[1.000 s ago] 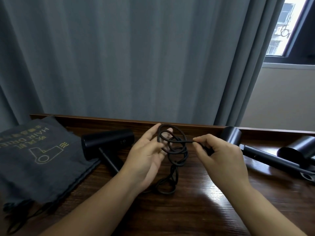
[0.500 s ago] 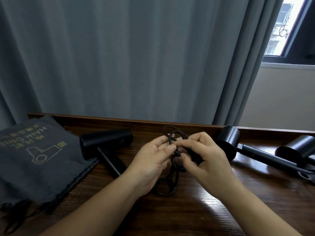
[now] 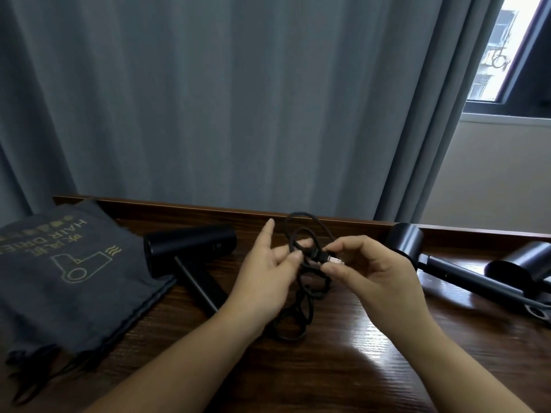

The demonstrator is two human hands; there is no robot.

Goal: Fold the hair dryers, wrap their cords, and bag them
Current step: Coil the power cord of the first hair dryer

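Observation:
A black hair dryer (image 3: 190,251) lies on the wooden table (image 3: 343,368), left of my hands, its handle pointing toward me. Its black cord (image 3: 301,311) is looped between my hands and trails down onto the table. My left hand (image 3: 268,275) holds the loops, with thumb and a finger on the strands and the forefinger straight. My right hand (image 3: 369,272) pinches the cord's plug end (image 3: 328,259), whose pale tip shows. A grey drawstring bag (image 3: 59,269) printed "HAIR DRIER" lies flat at the left.
Two more black hair dryers lie at the right: one (image 3: 417,248) with a long handle stretched rightward, another (image 3: 527,260) at the frame edge. A grey curtain (image 3: 238,99) hangs behind the table's raised back edge. A window (image 3: 507,49) is at the upper right.
My hands came together over the loops, then drew slightly apart. My right hand now pinches the plug end, and my left forefinger has straightened.

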